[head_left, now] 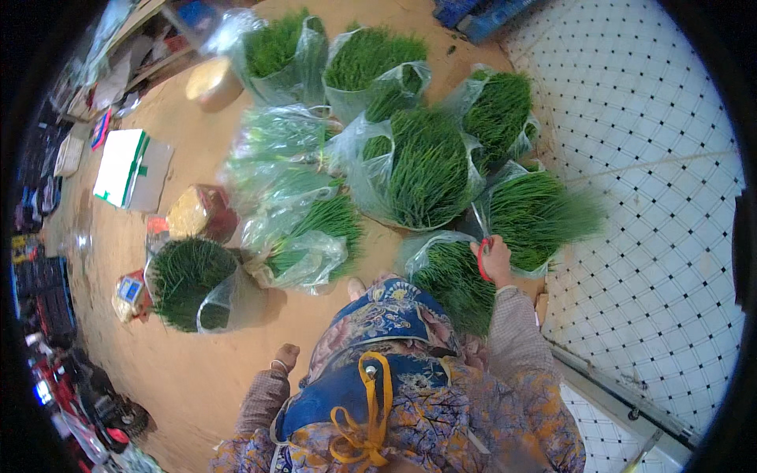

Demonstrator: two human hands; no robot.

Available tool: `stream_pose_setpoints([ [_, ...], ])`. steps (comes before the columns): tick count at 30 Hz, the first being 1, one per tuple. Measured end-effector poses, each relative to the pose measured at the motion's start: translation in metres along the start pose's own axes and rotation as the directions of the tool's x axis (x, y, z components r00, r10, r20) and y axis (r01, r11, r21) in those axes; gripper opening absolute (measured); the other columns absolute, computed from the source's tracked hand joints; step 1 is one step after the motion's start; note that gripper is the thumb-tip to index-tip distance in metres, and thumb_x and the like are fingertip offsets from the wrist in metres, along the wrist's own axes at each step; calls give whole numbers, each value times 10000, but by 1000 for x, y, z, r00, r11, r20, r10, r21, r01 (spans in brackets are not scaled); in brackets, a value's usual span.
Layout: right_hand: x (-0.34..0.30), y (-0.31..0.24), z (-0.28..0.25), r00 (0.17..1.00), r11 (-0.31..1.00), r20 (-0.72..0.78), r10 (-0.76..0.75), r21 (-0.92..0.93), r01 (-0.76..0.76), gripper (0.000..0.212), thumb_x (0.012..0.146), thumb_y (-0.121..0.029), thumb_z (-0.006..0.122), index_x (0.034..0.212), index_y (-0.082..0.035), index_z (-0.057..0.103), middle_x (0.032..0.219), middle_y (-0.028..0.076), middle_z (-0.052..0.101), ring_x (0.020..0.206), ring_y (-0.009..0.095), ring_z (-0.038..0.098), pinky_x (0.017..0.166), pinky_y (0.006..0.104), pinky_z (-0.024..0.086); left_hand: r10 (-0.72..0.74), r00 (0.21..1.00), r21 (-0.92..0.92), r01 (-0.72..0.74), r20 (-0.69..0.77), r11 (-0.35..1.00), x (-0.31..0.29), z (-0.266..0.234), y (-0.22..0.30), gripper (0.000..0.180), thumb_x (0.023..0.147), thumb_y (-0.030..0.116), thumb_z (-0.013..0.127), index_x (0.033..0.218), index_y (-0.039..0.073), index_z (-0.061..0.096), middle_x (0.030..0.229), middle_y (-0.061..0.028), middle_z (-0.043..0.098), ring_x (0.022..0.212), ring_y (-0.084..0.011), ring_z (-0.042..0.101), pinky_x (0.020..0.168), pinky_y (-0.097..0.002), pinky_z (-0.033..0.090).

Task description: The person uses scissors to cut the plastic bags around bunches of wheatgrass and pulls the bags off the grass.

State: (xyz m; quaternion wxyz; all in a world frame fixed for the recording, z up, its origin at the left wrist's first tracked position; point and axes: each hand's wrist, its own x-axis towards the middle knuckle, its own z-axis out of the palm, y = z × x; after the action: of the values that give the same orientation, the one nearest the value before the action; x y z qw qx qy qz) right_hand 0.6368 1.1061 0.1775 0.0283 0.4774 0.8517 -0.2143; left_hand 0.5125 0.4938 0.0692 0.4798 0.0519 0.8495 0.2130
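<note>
Crowding right hand (497,260): bagged greens (532,217); white box (120,168) left.

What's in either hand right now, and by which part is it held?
The right hand holds scissors by their red handles; the left hand appears empty.

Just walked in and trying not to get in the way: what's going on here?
The person's right hand holds red-handled scissors beside an open bag of green stalks. The left hand hangs low, apart from the bags. More bagged greens stand around, and others lie on their sides. Whether the blades are cutting is unclear.
</note>
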Motion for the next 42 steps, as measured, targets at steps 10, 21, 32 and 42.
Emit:
stream_pose_setpoints([
  [10, 124, -63, 39, 949, 957, -152, -276, 53, 287, 530, 682, -472, 651, 915, -19, 503, 760, 170, 578, 728, 349, 564, 628, 415, 450, 209, 968, -147, -189, 137, 971, 44, -29, 199, 322, 847, 316, 479, 951, 26, 571, 931, -144, 597, 930, -264, 544, 827, -345, 420],
  [21, 143, -28, -10, 925, 939, 164, -344, 32, 343, 498, 666, -424, 689, 929, -47, 498, 802, 126, 561, 755, 326, 542, 670, 408, 433, -4, 995, -261, 31, 101, 965, 65, -40, 185, 227, 836, 196, 510, 962, 14, 560, 948, -136, 581, 922, -260, 547, 803, -316, 433],
  [32, 179, -139, 6, 844, 931, 403, -354, 238, 277, 432, 734, -412, 635, 910, -44, 491, 712, 139, 564, 663, 283, 574, 582, 374, 453, 103, 992, -275, -80, 71, 958, 52, -52, 193, 280, 860, 276, 516, 1055, 75, 517, 828, -10, 535, 719, -125, 504, 619, -256, 430],
  [42, 260, -86, 22, 861, 821, 296, -413, -288, 492, 577, 675, -499, 659, 941, -9, 510, 797, 145, 524, 791, 285, 504, 653, 415, 430, -95, 992, -335, 119, 89, 934, 31, -36, 187, 219, 856, 208, 509, 1007, 55, 554, 897, -68, 581, 788, -149, 537, 693, -275, 451],
])
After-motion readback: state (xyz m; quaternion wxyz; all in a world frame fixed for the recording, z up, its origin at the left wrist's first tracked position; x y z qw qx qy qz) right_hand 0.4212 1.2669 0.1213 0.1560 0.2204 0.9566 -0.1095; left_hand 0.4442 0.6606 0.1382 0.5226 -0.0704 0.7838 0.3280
